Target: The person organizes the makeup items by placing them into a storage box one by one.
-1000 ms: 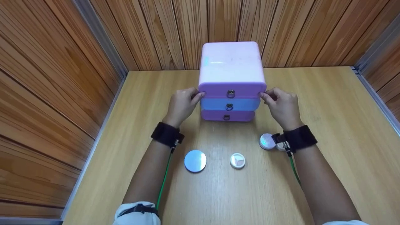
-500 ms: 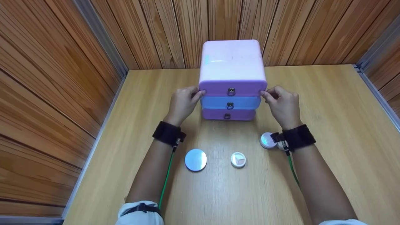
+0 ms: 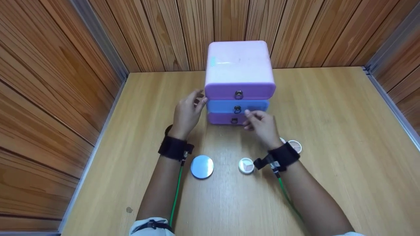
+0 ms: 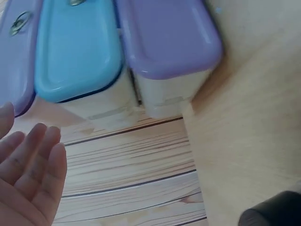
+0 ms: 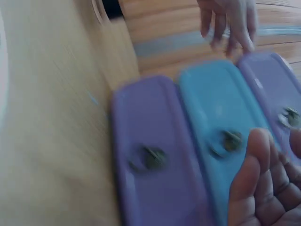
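A mini drawer chest (image 3: 241,62) with a pink top stands toward the back of the table. It has a purple top drawer (image 3: 256,91), a blue middle drawer (image 3: 220,106) and a purple bottom drawer (image 3: 220,118), each with a small ring pull. My left hand (image 3: 187,113) is at the chest's left side, fingertips right at the top drawer's edge; its fingers (image 4: 54,174) look extended in the left wrist view. Before the blue and bottom drawers hovers my right hand (image 3: 262,127), fingers relaxed and holding nothing. In the right wrist view, its fingers (image 5: 249,176) overlap the blue drawer.
A shiny round disc (image 3: 202,167) lies on the table (image 3: 157,88) in front of the chest. Right of it is a small white round case (image 3: 246,166) with a divided top. Another round case (image 3: 295,146) sits by my right wrist, partly hiding a neighbour. Wooden panels (image 3: 229,23) enclose the table.
My right hand has left the top drawer's right edge and moved left and toward me, before the lower drawers. My left fingers have loosened at the left edge. The view has shifted slightly.
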### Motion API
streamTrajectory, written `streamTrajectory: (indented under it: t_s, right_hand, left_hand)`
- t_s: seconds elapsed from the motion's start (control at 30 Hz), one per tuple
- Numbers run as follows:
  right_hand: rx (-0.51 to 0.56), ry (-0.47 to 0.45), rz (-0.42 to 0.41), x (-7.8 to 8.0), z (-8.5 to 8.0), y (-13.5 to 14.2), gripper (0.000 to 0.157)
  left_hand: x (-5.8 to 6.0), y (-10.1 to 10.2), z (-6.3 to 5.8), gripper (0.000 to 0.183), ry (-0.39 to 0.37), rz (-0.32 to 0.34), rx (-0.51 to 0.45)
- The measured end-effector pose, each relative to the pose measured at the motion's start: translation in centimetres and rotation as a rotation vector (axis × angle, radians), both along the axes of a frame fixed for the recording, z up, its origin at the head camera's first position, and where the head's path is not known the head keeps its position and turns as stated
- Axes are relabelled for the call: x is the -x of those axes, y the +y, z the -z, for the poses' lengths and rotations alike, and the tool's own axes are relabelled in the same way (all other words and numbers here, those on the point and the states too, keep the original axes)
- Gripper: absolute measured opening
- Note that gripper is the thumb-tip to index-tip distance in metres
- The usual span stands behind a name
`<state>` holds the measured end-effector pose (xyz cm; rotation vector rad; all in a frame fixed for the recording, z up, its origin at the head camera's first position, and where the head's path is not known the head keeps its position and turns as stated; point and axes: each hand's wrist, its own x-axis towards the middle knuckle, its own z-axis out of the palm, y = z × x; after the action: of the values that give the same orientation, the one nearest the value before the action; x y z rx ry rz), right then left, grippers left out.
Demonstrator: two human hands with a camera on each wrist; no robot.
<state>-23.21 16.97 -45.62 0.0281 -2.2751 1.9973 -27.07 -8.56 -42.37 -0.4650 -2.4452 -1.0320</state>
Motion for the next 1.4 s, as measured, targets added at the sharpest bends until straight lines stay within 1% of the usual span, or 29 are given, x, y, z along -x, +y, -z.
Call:
streamTrajectory:
  t_s: [0.03,0.1,0.27,0.37,0.43,0.53,0.6,0.77,0.93,1.07,1.13,1.23,1.33,1.4]
  right_hand:
    - [0.008,-0.030,-0.012,0.2,0.3,-0.5,0.048]
    - [0.034,-0.074,-0.024,0.5,0.8,-1.5,0.047]
    - [0.116,-0.164,-0.051,1.5,1.3,-3.0,0.045]
    - [0.179,-0.210,-0.059,2.2,1.2,-3.3,0.046]
    - [0.216,-0.236,-0.058,2.6,0.9,-3.4,0.047]
    - [0.260,-0.257,-0.054,3.0,0.5,-3.5,0.047]
    - [0.276,-0.252,-0.046,3.1,0.1,-3.6,0.045]
    - [0.304,-0.196,-0.029,3.0,-0.5,-3.9,0.039]
    - [0.286,-0.151,-0.031,2.8,-0.8,-4.1,0.037]
    - [0.270,-0.146,-0.028,2.5,-0.8,-4.1,0.031]
    - [0.276,-0.138,-0.033,2.4,-0.6,-4.0,0.029]
    - [0.283,-0.141,-0.030,2.1,-0.1,-3.5,0.030]
    - [0.260,-0.173,-0.013,1.6,0.6,-2.9,0.030]
    - [0.245,-0.191,-0.007,1.1,0.9,-2.6,0.029]
  left_hand:
    - [0.1,-0.1,0.1,0.036,0.000,-0.002,0.019]
    - [0.1,-0.2,0.4,0.036,0.023,-0.002,0.067]
    - [0.4,-0.6,0.8,0.032,0.122,-0.013,0.194]
    - [0.7,-0.7,0.7,0.032,0.153,-0.013,0.222]
    - [0.8,-0.8,0.4,0.032,0.149,-0.008,0.212]
    - [0.9,-0.9,0.0,0.032,0.129,0.006,0.184]
    - [0.9,-0.9,-0.4,0.032,0.113,0.015,0.171]
    - [0.5,-0.9,-0.9,0.034,0.073,0.032,0.144]
    - [0.0,-1.0,-1.0,0.036,0.052,0.055,0.148]
    - [-0.5,-1.0,-0.6,0.041,0.008,0.073,0.152]
    - [-0.7,-0.9,-0.2,0.042,-0.010,0.083,0.141]
    - [-0.9,-0.7,0.5,0.044,-0.038,0.102,0.133]
    - [-1.2,-0.2,1.2,0.049,-0.099,0.120,0.124]
    - [-1.4,0.0,1.5,0.051,-0.141,0.117,0.114]
